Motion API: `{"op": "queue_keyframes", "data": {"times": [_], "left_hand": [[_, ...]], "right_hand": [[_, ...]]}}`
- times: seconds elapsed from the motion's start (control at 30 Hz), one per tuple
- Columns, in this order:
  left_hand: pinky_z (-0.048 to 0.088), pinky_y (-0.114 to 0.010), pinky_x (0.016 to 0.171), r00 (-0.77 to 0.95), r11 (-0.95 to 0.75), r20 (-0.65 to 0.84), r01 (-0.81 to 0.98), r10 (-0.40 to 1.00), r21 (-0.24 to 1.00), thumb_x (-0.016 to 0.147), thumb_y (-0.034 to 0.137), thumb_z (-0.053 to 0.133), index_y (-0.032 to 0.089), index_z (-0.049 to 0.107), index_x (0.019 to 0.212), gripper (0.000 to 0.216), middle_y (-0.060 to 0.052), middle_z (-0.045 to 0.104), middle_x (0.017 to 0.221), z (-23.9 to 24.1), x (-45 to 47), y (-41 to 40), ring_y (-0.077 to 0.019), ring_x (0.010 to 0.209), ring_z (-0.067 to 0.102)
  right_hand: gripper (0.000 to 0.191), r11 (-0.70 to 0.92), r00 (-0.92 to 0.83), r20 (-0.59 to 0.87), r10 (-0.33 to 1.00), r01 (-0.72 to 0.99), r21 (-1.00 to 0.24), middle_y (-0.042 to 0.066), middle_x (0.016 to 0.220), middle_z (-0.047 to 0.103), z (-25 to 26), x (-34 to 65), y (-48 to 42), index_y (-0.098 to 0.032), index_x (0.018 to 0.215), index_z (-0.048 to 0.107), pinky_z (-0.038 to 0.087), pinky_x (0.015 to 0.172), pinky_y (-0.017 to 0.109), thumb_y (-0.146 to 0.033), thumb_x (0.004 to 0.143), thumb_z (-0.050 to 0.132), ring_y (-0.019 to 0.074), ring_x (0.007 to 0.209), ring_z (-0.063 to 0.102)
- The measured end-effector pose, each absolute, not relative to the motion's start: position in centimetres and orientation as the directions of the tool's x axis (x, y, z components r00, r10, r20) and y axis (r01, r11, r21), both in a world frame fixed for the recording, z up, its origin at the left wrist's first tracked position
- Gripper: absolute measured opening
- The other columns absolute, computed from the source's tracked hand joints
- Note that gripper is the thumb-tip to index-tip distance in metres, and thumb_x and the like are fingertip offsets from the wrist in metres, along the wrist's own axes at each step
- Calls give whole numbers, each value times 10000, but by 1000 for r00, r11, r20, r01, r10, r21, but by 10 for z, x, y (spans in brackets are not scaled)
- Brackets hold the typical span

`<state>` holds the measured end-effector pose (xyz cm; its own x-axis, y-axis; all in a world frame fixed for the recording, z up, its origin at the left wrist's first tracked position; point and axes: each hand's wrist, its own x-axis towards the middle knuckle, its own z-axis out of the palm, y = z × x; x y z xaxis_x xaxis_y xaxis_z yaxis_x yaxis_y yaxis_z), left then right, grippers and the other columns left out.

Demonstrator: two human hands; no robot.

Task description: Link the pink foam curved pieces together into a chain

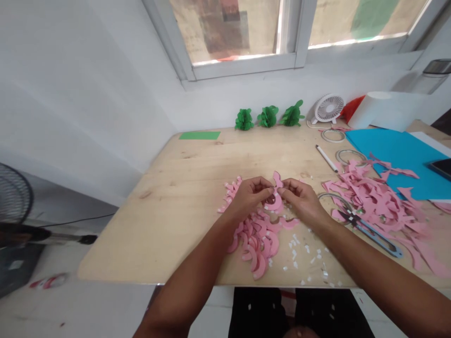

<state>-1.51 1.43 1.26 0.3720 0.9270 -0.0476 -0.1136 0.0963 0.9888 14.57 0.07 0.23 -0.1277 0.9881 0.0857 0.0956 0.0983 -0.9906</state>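
Observation:
Between my two hands is a curved pink paper cutout (276,204), held above the wooden table. My left hand (254,193) pinches its left side with thumb and forefinger. From the other side, my right hand (301,195) pinches the same cutout near its top. Below and nearer to me lies a heap of similar curved pink cutouts (260,249), some with small white patches on them. A smaller row of pink pieces (230,191) lies beyond my left wrist. Tiny white paper bits (294,249) are scattered beneath my right forearm.
Right of my hands are pink paper scraps (373,197), scissors (373,234), tape rolls (333,135), a white pen (326,158) and blue sheets (408,159). Green paper ornaments (268,116), a green strip (199,135) and a small fan (329,109) stand or lie along the back.

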Motion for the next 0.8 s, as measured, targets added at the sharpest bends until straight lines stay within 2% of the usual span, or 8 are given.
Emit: {"op": "queue_keyframes", "data": {"times": [0.13,0.27,0.4,0.5,0.57,0.63,0.7,0.8], "left_hand": [[442,-218,546,371,97,-54,-98,927,990,688,296,650,133,580,785,202,0,607,607,14,-13,14,-100,556,573],[426,-217,532,317,37,-15,-66,948,997,701,320,621,139,576,880,258,-10,623,622,13,-15,18,-106,550,567],[400,-214,525,273,-87,44,146,961,985,714,278,585,148,562,732,133,8,581,586,10,-20,22,-96,528,524],[395,-232,571,465,-294,99,369,880,882,711,219,561,161,602,715,71,-11,599,669,9,-19,17,-119,612,532],[404,-266,669,630,-473,122,426,767,771,674,184,592,168,629,751,87,-33,615,750,9,-15,12,-156,727,547],[377,-313,783,742,-624,140,428,656,653,655,175,614,172,639,738,87,-38,611,736,8,-10,7,-178,775,531],[348,-336,828,776,-687,135,447,617,573,637,173,633,172,635,744,106,-44,610,768,7,-7,3,-192,805,517],[326,-340,845,769,-697,117,490,628,523,633,129,611,178,617,743,121,-47,609,830,4,-5,1,-202,862,500]], "right_hand": [[182,106,-113,93,989,109,-988,-62,529,371,4,145,0,-170,680,530,240,433,217,-337,733,581,79,462,327],[196,70,10,72,997,101,-992,-49,518,416,10,149,3,-169,672,537,250,428,218,-354,712,589,86,459,354],[193,-2,194,14,981,80,-997,-38,511,459,19,155,6,-174,630,523,261,415,208,-341,698,589,89,461,377],[176,10,266,14,964,16,-1000,-40,504,465,20,157,8,-174,618,520,288,431,204,-316,696,590,87,466,392],[175,23,278,21,960,-5,-1000,-43,501,460,19,158,9,-171,611,520,297,439,204,-308,691,594,84,464,393],[179,26,275,24,961,-1,-1000,-45,502,457,17,158,10,-170,608,522,297,439,206,-312,692,594,84,460,390],[177,32,260,33,965,9,-999,-43,506,461,16,158,10,-169,616,532,303,445,209,-316,693,592,86,464,393],[166,43,235,48,971,26,-999,-39,514,469,17,157,9,-167,639,552,315,464,213,-318,696,588,93,482,405]]}}
